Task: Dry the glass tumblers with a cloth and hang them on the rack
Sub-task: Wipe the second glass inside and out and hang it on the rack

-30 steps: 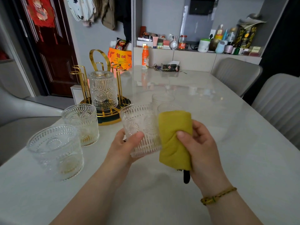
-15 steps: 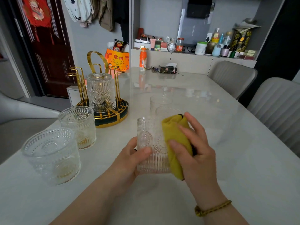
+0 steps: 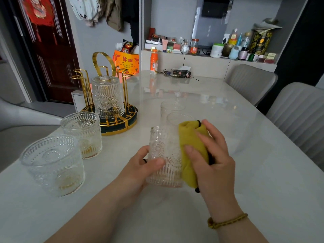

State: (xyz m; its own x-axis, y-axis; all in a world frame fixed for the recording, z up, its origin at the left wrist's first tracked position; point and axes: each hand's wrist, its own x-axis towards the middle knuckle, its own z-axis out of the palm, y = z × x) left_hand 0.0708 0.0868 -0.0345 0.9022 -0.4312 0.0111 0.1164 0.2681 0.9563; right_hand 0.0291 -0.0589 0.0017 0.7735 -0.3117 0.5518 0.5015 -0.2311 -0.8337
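A big pale table (image 3: 254,172) holds a gold rack (image 3: 122,126) at the back left, with an upside-down glass (image 3: 107,97) on it. Two more glasses (image 3: 82,134) stand upright near the left edge. In the middle, the left hand (image 3: 140,171) curls round a bumpy glass tumbler (image 3: 163,155). The right hand (image 3: 213,158) grips a yellow cloth (image 3: 189,141) and presses it on the tumbler's side.

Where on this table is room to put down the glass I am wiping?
Free: the bare table right of your right hand, toward the chairs, and the far middle before the orange bottle. Crowded: left, two tumblers and the rack; two more glasses behind the cloth.
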